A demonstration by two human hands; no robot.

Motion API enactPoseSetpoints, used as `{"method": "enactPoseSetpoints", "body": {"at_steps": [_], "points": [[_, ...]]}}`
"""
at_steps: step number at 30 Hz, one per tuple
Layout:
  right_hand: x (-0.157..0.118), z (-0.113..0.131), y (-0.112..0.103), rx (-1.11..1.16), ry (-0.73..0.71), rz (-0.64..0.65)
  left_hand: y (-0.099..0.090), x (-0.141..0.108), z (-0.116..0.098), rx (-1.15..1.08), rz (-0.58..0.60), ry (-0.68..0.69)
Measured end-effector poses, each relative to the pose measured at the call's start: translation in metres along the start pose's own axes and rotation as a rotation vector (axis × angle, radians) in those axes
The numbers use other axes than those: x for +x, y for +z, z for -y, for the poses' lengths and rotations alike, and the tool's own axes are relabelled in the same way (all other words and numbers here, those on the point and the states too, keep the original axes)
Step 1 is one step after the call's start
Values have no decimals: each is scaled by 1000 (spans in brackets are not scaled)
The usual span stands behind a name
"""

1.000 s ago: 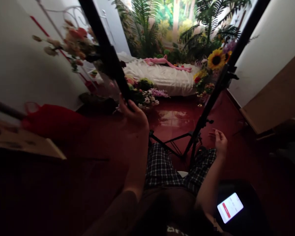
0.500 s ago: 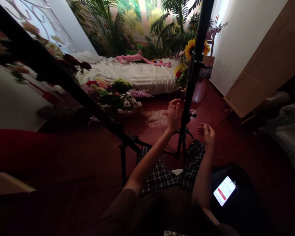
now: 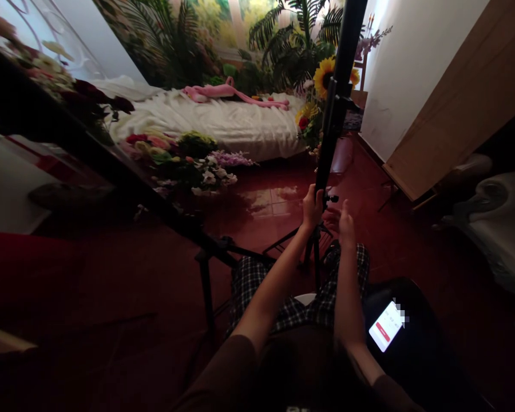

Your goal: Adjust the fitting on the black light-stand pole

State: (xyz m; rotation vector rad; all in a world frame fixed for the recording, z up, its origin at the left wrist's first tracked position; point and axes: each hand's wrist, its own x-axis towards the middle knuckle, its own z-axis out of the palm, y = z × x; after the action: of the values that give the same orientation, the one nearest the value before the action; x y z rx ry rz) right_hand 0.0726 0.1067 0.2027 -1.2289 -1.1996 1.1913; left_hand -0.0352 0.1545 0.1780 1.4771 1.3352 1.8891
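Observation:
A black light stand or tripod (image 3: pixel 329 126) rises in front of me, its legs spread on the floor between my feet. My left hand (image 3: pixel 312 208) is wrapped round its lower pole, just left of a small side knob (image 3: pixel 333 198). To the right of the pole is my right hand (image 3: pixel 345 225), held just below the knob with thumb up and fingers apart, holding nothing. Whether its fingertips touch the pole I cannot tell. A second black pole (image 3: pixel 154 206) slants across the left side, out of both hands.
A lit phone (image 3: pixel 385 327) lies on a dark seat at my right. Artificial flowers (image 3: pixel 189 157) stand before a white-draped bed (image 3: pixel 249 129) bearing a pink plush toy (image 3: pixel 214 91). A wooden board (image 3: pixel 446 114) leans at right beside an ornate armchair (image 3: pixel 502 223).
My left hand has moved right and closed round the pole. My right hand has come left and up toward the knob. The view has shifted slightly.

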Motion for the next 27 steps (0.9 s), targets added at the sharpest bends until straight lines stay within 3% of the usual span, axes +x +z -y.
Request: {"method": "enactPoseSetpoints", "body": {"at_steps": [3,7,14,19,24,27], "points": [[15,15,3,121,178,12,-1,2,-5,6,-22,10],[21,35,0,155,299,-11,-1,0,-12,3,-30,-4],[26,43,-10,98,374,89,0,-1,-8,35,-13,-22],[36,41,-19,55,332,224,-1,0,-5,62,-3,15],[43,37,-33,-41,105,395,-3,0,-8,102,0,35],[52,39,-41,-144,41,495,-3,0,-7,94,11,40]]}}
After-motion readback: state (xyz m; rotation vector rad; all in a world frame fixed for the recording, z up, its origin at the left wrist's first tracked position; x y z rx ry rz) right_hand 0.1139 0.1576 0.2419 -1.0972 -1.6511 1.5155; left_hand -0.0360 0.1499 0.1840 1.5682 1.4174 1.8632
